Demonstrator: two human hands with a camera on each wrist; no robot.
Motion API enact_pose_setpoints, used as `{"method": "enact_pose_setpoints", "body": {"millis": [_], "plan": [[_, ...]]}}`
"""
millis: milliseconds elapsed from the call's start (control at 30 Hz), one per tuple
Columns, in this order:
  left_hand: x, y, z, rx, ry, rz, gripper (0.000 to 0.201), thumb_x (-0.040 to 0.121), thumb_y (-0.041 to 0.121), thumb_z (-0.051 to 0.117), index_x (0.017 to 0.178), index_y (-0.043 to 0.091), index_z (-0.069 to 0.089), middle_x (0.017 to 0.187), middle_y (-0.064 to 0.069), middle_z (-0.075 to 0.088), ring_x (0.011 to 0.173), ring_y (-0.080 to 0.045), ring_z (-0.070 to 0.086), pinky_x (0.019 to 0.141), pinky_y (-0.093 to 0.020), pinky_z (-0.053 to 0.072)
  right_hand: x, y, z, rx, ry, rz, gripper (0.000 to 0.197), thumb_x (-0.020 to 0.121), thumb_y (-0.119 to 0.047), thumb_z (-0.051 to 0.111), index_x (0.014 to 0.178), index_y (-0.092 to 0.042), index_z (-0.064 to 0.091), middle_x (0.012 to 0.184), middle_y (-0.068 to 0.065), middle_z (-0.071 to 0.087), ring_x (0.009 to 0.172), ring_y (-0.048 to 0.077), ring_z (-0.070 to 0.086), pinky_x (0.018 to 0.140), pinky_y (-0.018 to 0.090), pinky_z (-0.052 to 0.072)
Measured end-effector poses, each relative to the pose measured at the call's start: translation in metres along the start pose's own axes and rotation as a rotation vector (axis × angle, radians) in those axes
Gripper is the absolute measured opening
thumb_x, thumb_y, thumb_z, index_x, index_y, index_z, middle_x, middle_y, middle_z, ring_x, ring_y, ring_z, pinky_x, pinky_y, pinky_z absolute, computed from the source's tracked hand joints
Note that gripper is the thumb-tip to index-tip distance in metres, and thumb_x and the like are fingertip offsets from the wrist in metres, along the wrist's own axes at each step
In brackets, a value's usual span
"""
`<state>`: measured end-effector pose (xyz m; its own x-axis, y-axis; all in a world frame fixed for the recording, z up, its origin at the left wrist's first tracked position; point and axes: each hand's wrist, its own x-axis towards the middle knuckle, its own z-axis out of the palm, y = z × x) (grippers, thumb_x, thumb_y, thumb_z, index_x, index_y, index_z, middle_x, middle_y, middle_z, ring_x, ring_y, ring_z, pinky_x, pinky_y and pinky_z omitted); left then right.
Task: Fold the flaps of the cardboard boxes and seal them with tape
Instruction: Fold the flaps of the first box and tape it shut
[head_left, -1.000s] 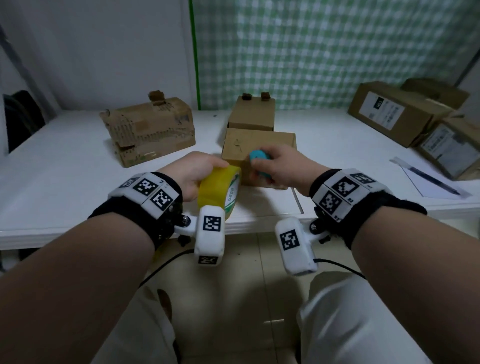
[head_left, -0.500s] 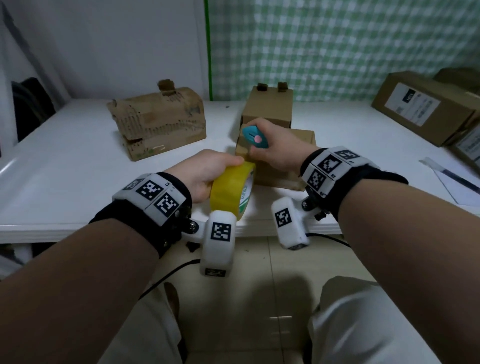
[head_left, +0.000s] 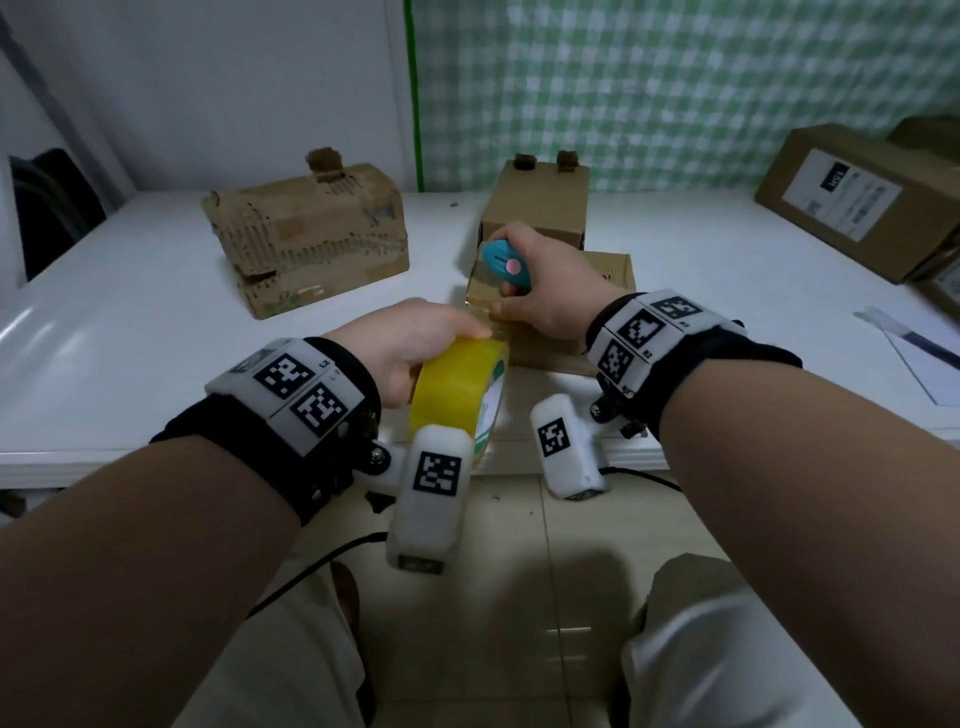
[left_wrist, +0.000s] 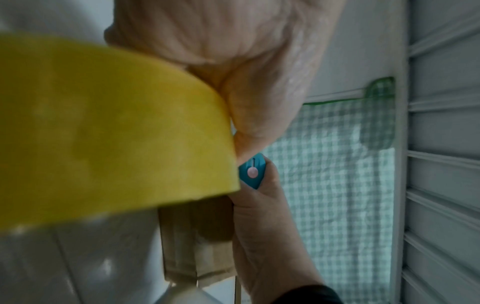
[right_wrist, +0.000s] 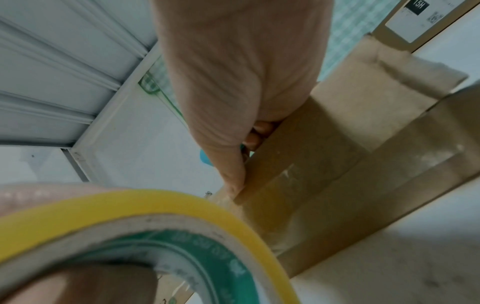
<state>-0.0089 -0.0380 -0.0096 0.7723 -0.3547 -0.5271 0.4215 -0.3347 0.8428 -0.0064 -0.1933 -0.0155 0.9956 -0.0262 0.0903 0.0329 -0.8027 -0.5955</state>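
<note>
A flat cardboard box (head_left: 613, 270) lies near the table's front edge, mostly hidden behind my hands. My left hand (head_left: 415, 343) grips a yellow roll of tape (head_left: 457, 395), held on edge just in front of the box; the roll fills the left wrist view (left_wrist: 103, 127) and the bottom of the right wrist view (right_wrist: 145, 232). A clear strip of tape runs from the roll onto the box (right_wrist: 337, 164). My right hand (head_left: 540, 291) holds a small teal cutter (head_left: 506, 262) with a pink button, its thumb on the box's near edge. The cutter (left_wrist: 250, 171) also shows past the roll.
A taller closed box (head_left: 540, 202) stands right behind the flat one. A torn, crumpled box (head_left: 311, 244) sits at the left. Labelled boxes (head_left: 852, 197) are stacked at the far right, with a sheet of paper and a pen (head_left: 914, 353) near the white table's (head_left: 130, 364) right edge.
My right hand with the cutter has risen from the box's front to its near top edge. The left hand has kept the roll close in front of the box.
</note>
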Motion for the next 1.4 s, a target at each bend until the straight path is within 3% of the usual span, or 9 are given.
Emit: {"method": "enact_pose_setpoints", "body": {"millis": [167,333,400,500,567,833,1067,1300,1400], "plan": [[-0.001,-0.004,0.001,-0.084,0.0,-0.019,0.014,0.092,0.015,0.056,0.092,0.002,0.059,0.053,-0.011,0.062,0.04,-0.016,0.06,0.044,-0.025,0.053,0.001,0.0,-0.003,-0.041,-0.013,-0.016,0.054,0.087,-0.017,0.065,0.133,-0.02,0.039,0.105,-0.006,0.05,0.081,0.003,0.052,0.07,0.016,0.04],[-0.003,-0.005,0.003,-0.099,0.013,-0.016,0.012,0.092,0.016,0.057,0.094,0.004,0.06,0.054,-0.01,0.063,0.042,-0.017,0.06,0.048,-0.027,0.054,-0.002,-0.006,-0.015,0.038,-0.075,0.013,0.031,0.101,-0.022,0.035,0.127,-0.01,0.046,0.109,0.008,0.057,0.086,0.017,0.052,0.074,0.029,0.045],[-0.003,-0.005,0.003,-0.097,0.01,-0.022,0.014,0.092,0.016,0.058,0.097,0.004,0.059,0.055,-0.011,0.063,0.042,-0.017,0.061,0.048,-0.028,0.054,-0.004,-0.009,-0.019,-0.023,-0.068,0.009,0.028,0.101,-0.022,0.035,0.121,-0.009,0.051,0.106,0.009,0.06,0.085,0.019,0.055,0.075,0.031,0.047],[-0.004,-0.005,0.003,-0.091,0.001,-0.026,0.017,0.092,0.018,0.057,0.102,0.005,0.058,0.069,-0.014,0.062,0.053,-0.022,0.061,0.056,-0.031,0.054,-0.007,-0.013,-0.022,-0.2,-0.11,-0.031,0.021,0.101,-0.024,0.037,0.107,-0.011,0.053,0.099,0.004,0.058,0.081,0.016,0.051,0.061,0.022,0.038],[-0.003,-0.005,0.003,-0.092,-0.009,-0.034,0.017,0.092,0.019,0.056,0.102,0.006,0.058,0.072,-0.014,0.061,0.06,-0.024,0.059,0.059,-0.033,0.054,-0.01,-0.013,-0.022,-0.302,-0.151,-0.046,0.016,0.101,-0.025,0.038,0.1,-0.014,0.05,0.097,0.003,0.054,0.084,0.017,0.049,0.066,0.025,0.035],[-0.005,-0.005,0.003,-0.086,-0.011,-0.034,0.015,0.093,0.019,0.055,0.089,0.005,0.059,0.052,-0.01,0.062,0.043,-0.018,0.059,0.051,-0.028,0.054,-0.015,-0.018,-0.014,-0.559,-0.172,-0.127,0.03,0.1,-0.031,0.04,0.111,-0.008,0.056,0.105,0.011,0.059,0.088,0.021,0.049,0.071,0.028,0.033],[-0.004,-0.004,0.001,-0.081,-0.027,-0.043,0.016,0.093,0.02,0.055,0.093,0.004,0.061,0.07,-0.014,0.063,0.056,-0.023,0.061,0.052,-0.031,0.055,-0.011,-0.026,-0.008,-0.604,-0.166,-0.174,0.031,0.1,-0.032,0.04,0.113,-0.009,0.057,0.108,0.01,0.06,0.096,0.024,0.054,0.071,0.028,0.035],[-0.003,-0.005,0.0,-0.061,-0.032,-0.052,0.017,0.093,0.02,0.056,0.095,0.005,0.061,0.072,-0.015,0.064,0.061,-0.025,0.061,0.062,-0.034,0.054,-0.006,-0.03,-0.007,-0.744,-0.234,-0.19,0.033,0.1,-0.031,0.038,0.116,-0.009,0.057,0.112,0.011,0.06,0.1,0.027,0.056,0.071,0.03,0.039],[-0.004,-0.005,-0.001,-0.05,-0.032,-0.058,0.016,0.092,0.021,0.056,0.093,0.005,0.062,0.065,-0.013,0.066,0.055,-0.023,0.063,0.057,-0.032,0.056,-0.005,-0.03,-0.007,-0.794,-0.241,-0.187,0.033,0.1,-0.031,0.038,0.118,-0.01,0.056,0.112,0.01,0.059,0.099,0.027,0.057,0.069,0.031,0.04]]}}
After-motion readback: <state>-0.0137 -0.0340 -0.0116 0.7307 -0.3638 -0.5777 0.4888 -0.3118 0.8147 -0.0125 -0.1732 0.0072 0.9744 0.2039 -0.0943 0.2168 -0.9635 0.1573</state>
